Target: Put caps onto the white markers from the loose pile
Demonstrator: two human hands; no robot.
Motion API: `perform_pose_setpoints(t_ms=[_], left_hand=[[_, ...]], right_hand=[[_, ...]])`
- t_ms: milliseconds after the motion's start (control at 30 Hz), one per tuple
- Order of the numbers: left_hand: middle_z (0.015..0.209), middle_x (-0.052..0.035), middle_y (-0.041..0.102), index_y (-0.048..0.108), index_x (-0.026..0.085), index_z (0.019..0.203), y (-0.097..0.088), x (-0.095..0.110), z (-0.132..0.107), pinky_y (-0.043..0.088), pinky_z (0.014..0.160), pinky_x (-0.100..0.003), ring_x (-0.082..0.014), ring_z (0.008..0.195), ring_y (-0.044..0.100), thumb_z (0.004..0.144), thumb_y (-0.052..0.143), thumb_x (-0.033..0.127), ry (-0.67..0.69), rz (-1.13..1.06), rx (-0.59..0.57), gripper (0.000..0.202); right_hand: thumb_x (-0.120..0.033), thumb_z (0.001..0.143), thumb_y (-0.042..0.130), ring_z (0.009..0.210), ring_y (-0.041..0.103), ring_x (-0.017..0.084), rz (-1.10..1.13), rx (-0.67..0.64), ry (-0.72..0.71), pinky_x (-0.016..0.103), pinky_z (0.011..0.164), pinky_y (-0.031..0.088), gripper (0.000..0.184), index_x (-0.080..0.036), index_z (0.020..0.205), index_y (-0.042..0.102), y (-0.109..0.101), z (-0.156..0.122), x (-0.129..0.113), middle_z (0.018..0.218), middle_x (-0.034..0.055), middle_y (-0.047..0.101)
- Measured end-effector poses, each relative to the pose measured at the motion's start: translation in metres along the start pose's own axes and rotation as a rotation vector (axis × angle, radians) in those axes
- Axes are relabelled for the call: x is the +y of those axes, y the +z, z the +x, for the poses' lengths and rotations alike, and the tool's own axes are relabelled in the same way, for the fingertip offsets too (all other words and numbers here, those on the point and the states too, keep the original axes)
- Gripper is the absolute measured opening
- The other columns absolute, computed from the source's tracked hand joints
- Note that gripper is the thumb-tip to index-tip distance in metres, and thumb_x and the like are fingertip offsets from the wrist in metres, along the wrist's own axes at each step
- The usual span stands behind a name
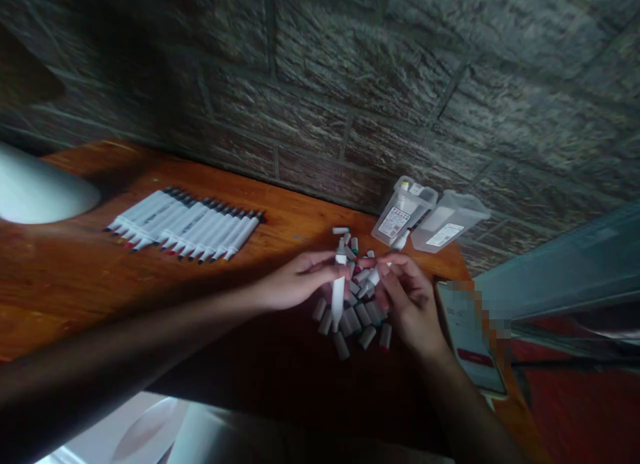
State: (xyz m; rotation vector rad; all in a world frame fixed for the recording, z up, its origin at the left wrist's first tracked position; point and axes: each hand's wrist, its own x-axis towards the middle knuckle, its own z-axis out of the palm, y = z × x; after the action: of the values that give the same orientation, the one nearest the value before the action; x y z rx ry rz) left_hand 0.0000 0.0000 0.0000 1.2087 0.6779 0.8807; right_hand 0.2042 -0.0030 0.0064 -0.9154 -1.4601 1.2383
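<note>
My left hand [300, 281] pinches a white marker [339, 297] that hangs upright, tip down, over a heap of loose marker caps [356, 317] on the wooden table [75, 277]. My right hand [407, 304] is curled beside it, fingers closed on a small cap or marker piece [373, 277] at the top of the heap. A row of several white markers [185, 225] lies side by side at the back left, well away from both hands.
Two clear plastic marker cases [430, 219] lie against the stone wall behind the heap. A phone [475, 344] rests at the table's right edge. A white lamp shade [35, 191] sits at far left. A paper sheet [150, 431] shows below the front edge.
</note>
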Motion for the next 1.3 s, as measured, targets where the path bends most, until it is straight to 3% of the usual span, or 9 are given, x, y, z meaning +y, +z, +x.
perform_pose_setpoints(t_ms=[233,400,533,633,733,833,1067,1200,1300], left_hand=[[0.075,-0.0011,0.065,0.063,0.015,0.107,0.005,-0.007,0.002,0.050,0.059,-0.028,-0.0151,0.060,0.064,0.088,0.065,0.042,-0.084,-0.339,-0.096,0.033],[0.083,-0.0042,0.066,0.063,0.014,0.101,0.010,-0.009,0.000,0.051,0.067,-0.031,-0.0164,0.068,0.066,0.087,0.069,0.035,-0.063,-0.375,-0.110,0.026],[0.077,0.0013,0.059,0.062,0.014,0.093,0.018,-0.010,-0.002,0.044,0.058,-0.025,-0.0099,0.060,0.057,0.081,0.076,0.034,-0.123,-0.386,-0.058,0.027],[0.071,0.0030,0.056,0.063,0.014,0.091,0.026,-0.008,-0.004,0.037,0.053,-0.022,-0.0065,0.055,0.048,0.078,0.078,0.038,-0.129,-0.340,-0.018,0.032],[0.059,0.0054,0.047,0.064,0.012,0.089,0.031,-0.003,-0.005,0.031,0.048,-0.022,-0.0059,0.049,0.039,0.083,0.072,0.046,-0.069,-0.236,-0.101,0.036],[0.054,0.0068,0.042,0.067,0.010,0.090,0.030,0.000,-0.006,0.027,0.046,-0.021,-0.0056,0.047,0.035,0.085,0.070,0.048,-0.029,-0.186,-0.156,0.038],[0.062,0.0038,0.052,0.070,0.011,0.095,0.029,-0.009,-0.005,0.028,0.046,-0.021,-0.0049,0.047,0.039,0.085,0.071,0.044,-0.125,-0.189,-0.110,0.035],[0.076,-0.0009,0.062,0.070,0.012,0.098,0.021,-0.009,0.002,0.036,0.049,-0.022,-0.0059,0.051,0.044,0.082,0.072,0.043,-0.136,-0.371,-0.039,0.035],[0.091,-0.0073,0.070,0.070,0.010,0.101,0.009,-0.003,0.005,0.049,0.063,-0.026,-0.0115,0.064,0.059,0.083,0.069,0.037,-0.096,-0.505,0.026,0.032]], right_hand=[[-0.037,0.089,0.067,0.040,0.033,0.004,0.108,0.024,0.030,0.021,0.040,0.027,0.025,-0.025,0.086,0.045,0.007,0.002,0.002,0.086,-0.0032,0.072],[-0.037,0.083,0.074,0.035,0.026,0.001,0.181,0.052,0.099,0.021,0.035,0.025,0.026,-0.024,0.095,0.056,0.002,0.004,0.003,0.093,-0.0019,0.076],[-0.041,0.084,0.072,0.035,0.022,0.001,0.245,0.029,0.148,0.020,0.037,0.029,0.026,-0.023,0.102,0.065,0.002,0.004,0.000,0.076,-0.0045,0.072],[-0.043,0.083,0.073,0.037,0.028,0.003,0.248,0.020,0.162,0.021,0.041,0.036,0.025,-0.022,0.096,0.068,0.008,0.002,-0.004,0.067,-0.0051,0.067],[-0.044,0.082,0.074,0.042,0.040,0.006,0.247,0.011,0.158,0.021,0.042,0.039,0.025,-0.022,0.093,0.070,0.012,0.001,-0.005,0.062,-0.0044,0.064],[-0.043,0.080,0.077,0.044,0.042,0.006,0.282,-0.003,0.154,0.019,0.040,0.039,0.025,-0.021,0.089,0.071,0.014,0.000,-0.001,0.058,-0.0053,0.057],[-0.049,0.090,0.064,0.043,0.041,0.009,0.319,0.017,0.145,0.021,0.040,0.041,0.030,-0.021,0.097,0.071,0.009,0.000,0.003,0.049,-0.0087,0.036],[-0.049,0.085,0.070,0.044,0.033,0.006,0.265,0.120,0.105,0.019,0.043,0.035,0.030,-0.019,0.087,0.074,0.004,0.004,0.000,0.050,-0.0077,0.039],[-0.044,0.081,0.075,0.046,0.034,0.005,0.219,0.126,0.110,0.019,0.044,0.033,0.026,-0.019,0.086,0.075,0.001,0.003,0.000,0.055,-0.0061,0.048]])
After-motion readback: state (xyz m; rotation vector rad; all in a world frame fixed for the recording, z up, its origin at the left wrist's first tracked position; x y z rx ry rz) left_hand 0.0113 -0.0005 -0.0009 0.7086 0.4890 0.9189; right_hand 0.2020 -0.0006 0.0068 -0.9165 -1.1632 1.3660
